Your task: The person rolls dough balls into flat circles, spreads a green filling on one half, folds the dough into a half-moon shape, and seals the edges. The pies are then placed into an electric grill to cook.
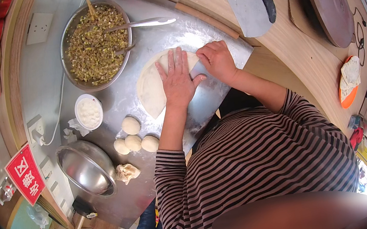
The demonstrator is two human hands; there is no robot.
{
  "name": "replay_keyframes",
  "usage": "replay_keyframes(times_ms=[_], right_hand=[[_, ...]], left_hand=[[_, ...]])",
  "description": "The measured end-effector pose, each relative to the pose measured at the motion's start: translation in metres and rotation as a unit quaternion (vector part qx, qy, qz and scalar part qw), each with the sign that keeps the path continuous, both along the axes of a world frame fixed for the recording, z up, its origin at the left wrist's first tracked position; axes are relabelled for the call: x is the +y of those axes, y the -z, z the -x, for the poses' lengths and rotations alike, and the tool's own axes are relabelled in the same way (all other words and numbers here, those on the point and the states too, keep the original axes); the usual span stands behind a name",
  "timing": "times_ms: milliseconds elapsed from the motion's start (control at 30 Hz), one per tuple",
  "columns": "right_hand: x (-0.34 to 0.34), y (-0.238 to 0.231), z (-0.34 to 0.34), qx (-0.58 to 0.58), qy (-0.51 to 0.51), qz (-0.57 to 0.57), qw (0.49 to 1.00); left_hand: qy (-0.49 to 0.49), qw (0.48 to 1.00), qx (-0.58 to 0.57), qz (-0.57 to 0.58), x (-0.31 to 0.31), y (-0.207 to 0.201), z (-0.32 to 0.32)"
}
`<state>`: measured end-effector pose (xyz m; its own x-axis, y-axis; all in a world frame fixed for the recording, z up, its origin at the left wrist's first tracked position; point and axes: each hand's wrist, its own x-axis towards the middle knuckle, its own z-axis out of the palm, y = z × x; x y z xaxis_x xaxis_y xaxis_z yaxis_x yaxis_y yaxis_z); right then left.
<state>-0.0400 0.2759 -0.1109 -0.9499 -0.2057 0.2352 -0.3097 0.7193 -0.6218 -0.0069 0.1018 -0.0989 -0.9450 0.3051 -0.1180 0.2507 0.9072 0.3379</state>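
On the metal work table, a thin pale sheet of dough lies in a half-round shape, its upper layer slightly raised in places. My left hand rests flat on it, fingers stretched out and dusted with flour. At the dough's right edge, my right hand is closed, with thumb and fingertips pinching the rim. Whatever part of the dough sits inside that pinch is mostly hidden. Several round dough balls stand to the left of my left forearm.
A large bowl of chopped filling holds a metal spoon. Nearby are a small white bowl, a tilted steel bowl, a rolling pin and a dough scraper. A round griddle stands far right.
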Motion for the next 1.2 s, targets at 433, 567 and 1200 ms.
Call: replay_keyframes(times_ms=[433,567,1200], right_hand=[[0.003,-0.006,-0.02,-0.027,-0.149,-0.105,0.983],[0.013,-0.011,-0.021,-0.054,-0.157,-0.152,0.974],[-0.033,-0.014,0.033,-0.096,-0.065,-0.029,0.993]], left_hand=[[0.016,1.0,0.006,0.017,-0.003,0.002,0.0],[0.012,1.0,-0.002,0.005,-0.003,-0.001,0.0],[-0.055,0.998,-0.001,-0.042,-0.012,-0.005,-0.021]])
